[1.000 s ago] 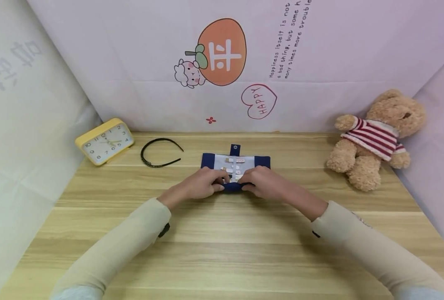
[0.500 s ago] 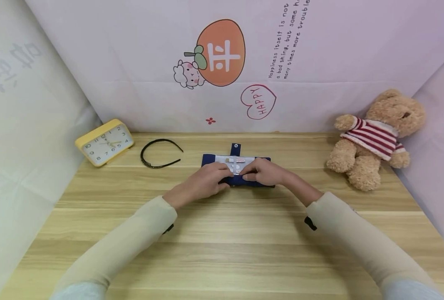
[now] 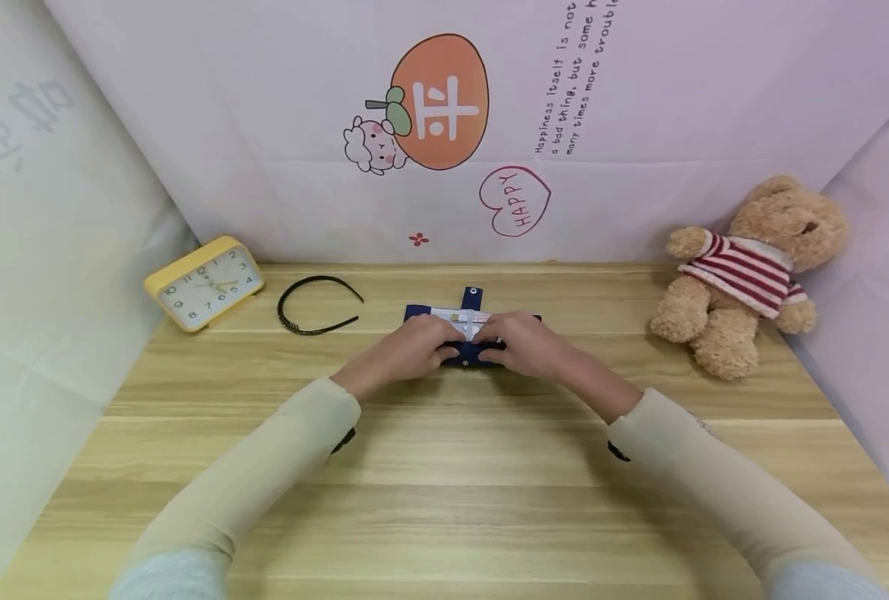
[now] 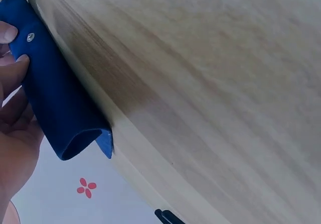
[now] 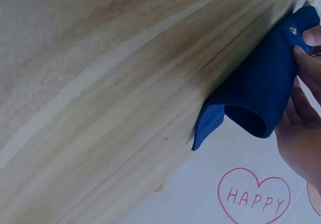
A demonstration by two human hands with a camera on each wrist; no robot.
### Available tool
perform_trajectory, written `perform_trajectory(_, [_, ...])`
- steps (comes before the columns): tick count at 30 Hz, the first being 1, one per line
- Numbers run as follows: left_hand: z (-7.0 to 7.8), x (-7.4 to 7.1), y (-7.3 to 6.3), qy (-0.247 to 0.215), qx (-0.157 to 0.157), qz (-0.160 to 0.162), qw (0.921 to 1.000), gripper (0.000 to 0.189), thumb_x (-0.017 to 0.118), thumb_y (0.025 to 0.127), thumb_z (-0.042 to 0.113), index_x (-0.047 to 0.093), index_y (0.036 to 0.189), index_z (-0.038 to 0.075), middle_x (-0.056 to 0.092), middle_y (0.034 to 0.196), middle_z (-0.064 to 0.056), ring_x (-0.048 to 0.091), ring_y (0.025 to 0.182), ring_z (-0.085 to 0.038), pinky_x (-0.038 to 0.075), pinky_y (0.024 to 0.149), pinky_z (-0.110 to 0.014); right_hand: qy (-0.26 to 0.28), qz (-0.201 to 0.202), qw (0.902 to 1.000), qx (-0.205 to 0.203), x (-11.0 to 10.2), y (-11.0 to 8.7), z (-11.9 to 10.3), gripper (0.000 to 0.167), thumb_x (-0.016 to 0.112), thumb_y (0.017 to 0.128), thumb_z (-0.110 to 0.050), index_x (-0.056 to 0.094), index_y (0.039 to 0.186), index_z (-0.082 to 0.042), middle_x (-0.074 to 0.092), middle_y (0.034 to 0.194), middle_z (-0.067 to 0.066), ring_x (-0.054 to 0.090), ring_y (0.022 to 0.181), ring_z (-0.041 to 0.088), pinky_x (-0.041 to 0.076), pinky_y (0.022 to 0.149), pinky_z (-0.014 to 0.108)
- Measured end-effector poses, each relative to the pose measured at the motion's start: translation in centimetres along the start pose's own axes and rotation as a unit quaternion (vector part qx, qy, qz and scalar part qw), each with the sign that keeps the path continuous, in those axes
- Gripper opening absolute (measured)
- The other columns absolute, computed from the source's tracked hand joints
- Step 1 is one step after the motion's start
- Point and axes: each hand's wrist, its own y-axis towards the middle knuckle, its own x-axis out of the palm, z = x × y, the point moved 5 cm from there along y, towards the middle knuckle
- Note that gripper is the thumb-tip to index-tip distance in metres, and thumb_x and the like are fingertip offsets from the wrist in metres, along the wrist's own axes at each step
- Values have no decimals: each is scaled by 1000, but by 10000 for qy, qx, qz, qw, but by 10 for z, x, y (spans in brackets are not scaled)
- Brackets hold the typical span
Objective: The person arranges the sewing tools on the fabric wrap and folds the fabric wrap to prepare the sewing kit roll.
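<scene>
A navy blue roll-up pouch [image 3: 471,354] with a pale inside lies on the table, its near side rolled over. Small white sticks [image 3: 459,317], seemingly USB drives, show in its inner sleeves. My left hand [image 3: 412,348] pinches the rolled edge left of centre. On the other side of centre, my right hand [image 3: 531,346] grips the same edge between thumb and fingers. Both wrist views show the pouch [image 4: 62,93] as a loose tube with a hollow end and a metal snap [image 5: 293,31] on its outside. A snap strap [image 3: 472,298] points away at the back.
A black headband [image 3: 282,313] lies left of the pouch, and a yellow alarm clock [image 3: 207,283] stands farther left. At the right back sits a teddy bear [image 3: 744,275] in a striped sweater. A printed cloth wall [image 3: 302,200] rises behind the table [image 3: 474,500].
Both hands have rolled the pouch's near edge away from me, covering more of the pale inside. The right hand shifted its hold along the edge, and the outer snap has come into view.
</scene>
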Motion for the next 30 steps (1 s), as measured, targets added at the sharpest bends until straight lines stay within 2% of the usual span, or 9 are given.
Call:
perform_trajectory(6, [-5,-2,1,-161,-224,207,9994,22,66,100,14,74,120,7,72,118,-6,66,112,-20,50,99,-37,-16,-34,9999,134,2,6,8,18,74,92,-5,77,110,-3,75,107,9,71,98,23,57,84,40])
perform_trajectory(11, [-6,-5,-2,14,-95,427,9990,25,73,96,20,76,119,9,70,122,-6,63,117,-21,47,104,-39,230,-292,9988,327,4,12,18,19,69,97,-7,75,115,-2,74,112,11,70,101,25,56,88,44])
perform_trajectory(16, [-8,-2,-2,125,-101,322,9994,36,76,94,28,73,124,8,68,130,-8,59,124,-23,43,109,-40,505,-470,9958,600,5,15,26,21,66,99,-9,73,117,-2,73,114,12,69,105,24,55,92,44])
perform_trajectory(20, [-10,-2,2,122,-150,168,9997,36,73,96,28,72,126,8,68,131,-7,59,126,-21,43,109,-38,623,-315,9950,711,3,14,28,22,69,97,-11,73,117,-1,73,112,12,68,103,24,55,90,43])
perform_trajectory(26, [-14,-5,5,-247,-251,-55,9994,35,68,99,25,70,130,7,67,131,-7,60,125,-20,43,109,-39,228,-106,9985,496,2,12,23,34,83,87,-21,75,115,-4,72,116,12,66,107,24,54,92,42])
perform_trajectory(30, [-16,-6,8,-385,-359,-83,9986,32,66,101,24,71,128,8,70,126,-7,63,117,-20,47,104,-38,-26,-205,9983,547,4,13,23,37,83,88,-23,74,118,-3,71,118,14,67,107,25,55,93,42])
